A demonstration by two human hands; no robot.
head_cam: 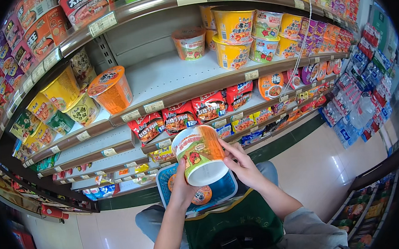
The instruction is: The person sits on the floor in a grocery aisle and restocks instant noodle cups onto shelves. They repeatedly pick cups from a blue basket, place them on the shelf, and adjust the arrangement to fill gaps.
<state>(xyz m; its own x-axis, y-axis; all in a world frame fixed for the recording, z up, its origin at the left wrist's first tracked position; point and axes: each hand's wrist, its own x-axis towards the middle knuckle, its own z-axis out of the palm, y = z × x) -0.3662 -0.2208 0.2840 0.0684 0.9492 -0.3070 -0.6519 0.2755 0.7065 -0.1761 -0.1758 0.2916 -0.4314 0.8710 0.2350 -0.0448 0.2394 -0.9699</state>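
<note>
An instant noodle cup (201,154) with a green and orange printed side is tilted so that its white base faces me. My left hand (182,183) grips it from the left and below. On its right side rest the fingers of my right hand (240,161). Directly below the cup, a blue plastic basket (232,188) stands at my knees and holds orange-lidded noodle cups (201,195). On the shelf ahead stand an orange noodle cup (111,90), a single clear-topped cup (189,44) and stacked yellow noodle cups (234,54).
Red noodle bags (209,107) fill part of the shelf below. A shelf edge (169,92) with price tags runs across in front of me. A white cord (301,44) hangs at the right. Packs of bottled water (360,89) stand on the floor farther right.
</note>
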